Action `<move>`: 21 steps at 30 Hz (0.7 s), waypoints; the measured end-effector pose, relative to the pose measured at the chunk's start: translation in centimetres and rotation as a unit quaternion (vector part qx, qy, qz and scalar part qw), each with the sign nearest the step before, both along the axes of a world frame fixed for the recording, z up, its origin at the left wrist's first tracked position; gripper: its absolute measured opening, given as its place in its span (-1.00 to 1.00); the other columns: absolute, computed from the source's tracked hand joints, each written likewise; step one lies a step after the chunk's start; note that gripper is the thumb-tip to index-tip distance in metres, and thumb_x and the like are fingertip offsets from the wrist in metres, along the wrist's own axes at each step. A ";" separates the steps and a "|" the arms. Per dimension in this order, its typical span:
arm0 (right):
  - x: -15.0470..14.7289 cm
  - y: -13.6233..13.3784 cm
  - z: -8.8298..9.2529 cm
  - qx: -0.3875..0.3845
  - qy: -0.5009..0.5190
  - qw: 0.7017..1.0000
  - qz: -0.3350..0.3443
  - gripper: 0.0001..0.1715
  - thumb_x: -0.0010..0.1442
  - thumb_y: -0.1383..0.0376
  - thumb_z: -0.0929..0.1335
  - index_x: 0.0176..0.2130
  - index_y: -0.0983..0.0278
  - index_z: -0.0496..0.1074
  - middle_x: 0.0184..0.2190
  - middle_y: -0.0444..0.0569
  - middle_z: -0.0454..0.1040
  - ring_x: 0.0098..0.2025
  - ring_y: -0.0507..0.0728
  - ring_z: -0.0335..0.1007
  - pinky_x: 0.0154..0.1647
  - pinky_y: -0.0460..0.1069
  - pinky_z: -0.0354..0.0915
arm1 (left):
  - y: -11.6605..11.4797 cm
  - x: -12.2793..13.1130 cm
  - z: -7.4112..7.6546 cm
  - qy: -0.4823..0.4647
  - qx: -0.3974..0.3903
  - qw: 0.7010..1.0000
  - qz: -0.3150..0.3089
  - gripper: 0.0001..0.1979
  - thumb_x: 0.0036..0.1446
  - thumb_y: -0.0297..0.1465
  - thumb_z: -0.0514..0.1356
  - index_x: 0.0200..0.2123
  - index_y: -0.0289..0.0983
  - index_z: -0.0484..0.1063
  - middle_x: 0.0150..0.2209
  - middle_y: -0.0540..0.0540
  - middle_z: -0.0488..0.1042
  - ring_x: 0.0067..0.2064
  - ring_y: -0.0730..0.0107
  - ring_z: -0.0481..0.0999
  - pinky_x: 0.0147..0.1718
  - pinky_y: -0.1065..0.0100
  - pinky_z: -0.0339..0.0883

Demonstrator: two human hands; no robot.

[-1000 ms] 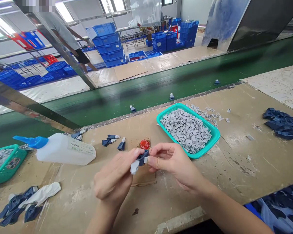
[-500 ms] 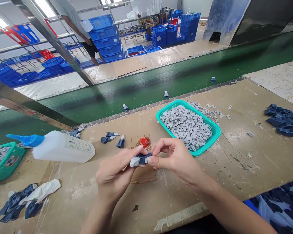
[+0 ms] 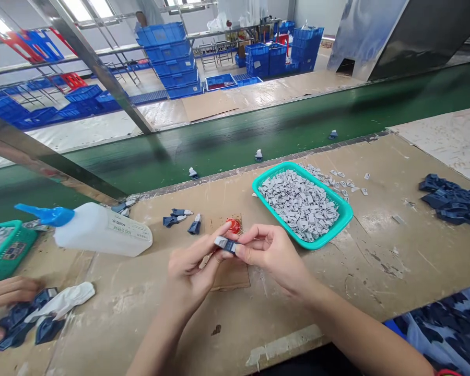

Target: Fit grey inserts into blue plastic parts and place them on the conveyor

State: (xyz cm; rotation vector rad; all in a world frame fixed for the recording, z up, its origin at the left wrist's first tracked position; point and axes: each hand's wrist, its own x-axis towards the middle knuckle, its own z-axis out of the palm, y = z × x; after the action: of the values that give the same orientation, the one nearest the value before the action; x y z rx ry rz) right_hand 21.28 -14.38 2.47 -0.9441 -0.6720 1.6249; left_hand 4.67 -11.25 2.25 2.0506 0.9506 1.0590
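In front of me, both hands hold a small dark blue plastic part with a pale grey end point(image 3: 226, 244). My left hand point(image 3: 194, 266) is closed on it from the left, with the grey end between thumb and fingers. From the other side, my right hand point(image 3: 272, 253) pinches its right end. Just behind the fingers sits a red cap point(image 3: 234, 225), partly hidden, on a stained cardboard patch. A turquoise basket point(image 3: 347, 218) full of small grey plastic pieces point(image 3: 297, 201) stands beyond my right hand. Several blue-and-grey parts point(image 3: 195, 224) lie beyond my left hand.
A white bottle with a blue nozzle point(image 3: 102, 230) lies on the left. Another person's hand point(image 3: 10, 297) rests by dark blue parts point(image 3: 49, 330) at the left edge. A green conveyor belt point(image 3: 219, 141) carries a few parts. More blue parts point(image 3: 454, 198) lie at right.
The held part has turned in my fingers, its grey end now higher. Another person's hand has come in at left. Parts on the belt have shifted left. The person behind has moved behind the crates.
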 end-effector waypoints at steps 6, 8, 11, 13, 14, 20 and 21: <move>-1.0 -0.3 0.6 0.017 0.011 0.999 -0.037 -0.74 -0.13 0.21 0.53 -0.48 0.30 0.47 -0.37 -0.05 0.57 -0.24 0.13 0.50 -0.08 0.03 0.37 | -0.3 1.1 0.5 -0.159 -0.219 0.962 -0.042 -0.51 0.17 -0.40 0.15 0.18 -0.25 0.22 0.03 -0.30 0.45 0.06 0.10 0.44 -0.02 0.09 0.37; -1.0 -0.4 0.6 0.012 0.027 0.999 -0.028 -0.76 -0.07 0.20 0.51 -0.43 0.31 0.50 -0.36 -0.04 0.56 -0.25 0.11 0.49 -0.09 0.02 0.37 | -0.5 1.5 0.7 -0.180 -0.250 0.950 -0.042 -0.56 0.19 -0.38 0.12 0.15 -0.23 0.23 0.06 -0.29 0.43 0.09 0.10 0.41 0.00 0.10 0.35; -1.0 -0.5 0.7 0.015 0.048 0.998 -0.022 -0.75 0.08 0.16 0.42 -0.35 0.32 0.52 -0.28 -0.01 0.54 -0.25 0.10 0.48 -0.10 0.03 0.39 | -0.9 2.0 0.9 -0.201 -0.271 0.941 -0.029 -0.63 0.23 -0.35 0.07 0.11 -0.21 0.26 0.08 -0.25 0.39 0.11 0.16 0.37 0.05 0.15 0.29; -1.0 -0.6 0.8 0.029 0.031 0.999 -0.020 -0.73 0.13 0.14 0.38 -0.30 0.31 0.52 -0.25 0.00 0.53 -0.23 0.11 0.48 -0.10 0.04 0.40 | -1.0 2.3 0.8 -0.216 -0.280 0.935 -0.019 -0.63 0.25 -0.33 0.04 0.11 -0.20 0.25 0.08 -0.23 0.38 0.09 0.19 0.38 0.04 0.19 0.29; -1.1 -0.6 0.9 0.040 0.010 0.999 -0.016 -0.73 0.14 0.14 0.38 -0.29 0.30 0.51 -0.24 0.00 0.53 -0.23 0.11 0.48 -0.11 0.03 0.40 | -1.0 2.4 0.8 -0.224 -0.286 0.932 -0.015 -0.63 0.25 -0.31 0.03 0.12 -0.20 0.24 0.06 -0.23 0.38 0.07 0.19 0.39 0.00 0.21 0.33; 0.6 -1.6 3.0 0.106 -0.250 0.961 -0.042 -0.76 0.15 0.13 0.36 -0.22 0.21 0.45 -0.30 -0.04 0.53 -0.24 0.13 0.48 -0.24 -0.03 0.41 | -0.1 1.2 0.2 -0.287 -0.296 0.911 0.013 -0.74 0.23 -0.26 0.05 -0.05 -0.21 0.30 -0.20 -0.14 0.35 -0.20 0.34 0.42 -0.22 0.33 0.36; 1.3 -1.7 3.9 0.121 -0.308 0.943 -0.046 -0.77 0.15 0.12 0.36 -0.23 0.19 0.46 -0.32 -0.04 0.52 -0.25 0.13 0.48 -0.25 -0.02 0.40 | 0.1 0.5 0.1 -0.286 -0.291 0.913 0.013 -0.77 0.22 -0.26 0.06 -0.10 -0.20 0.31 -0.24 -0.11 0.32 -0.24 0.37 0.39 -0.21 0.33 0.33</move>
State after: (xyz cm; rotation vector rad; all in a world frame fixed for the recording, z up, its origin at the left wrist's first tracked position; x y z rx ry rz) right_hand 22.57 -16.05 6.32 -1.2864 -1.2023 1.1185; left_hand 5.18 -11.17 2.37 1.1495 0.8443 1.1278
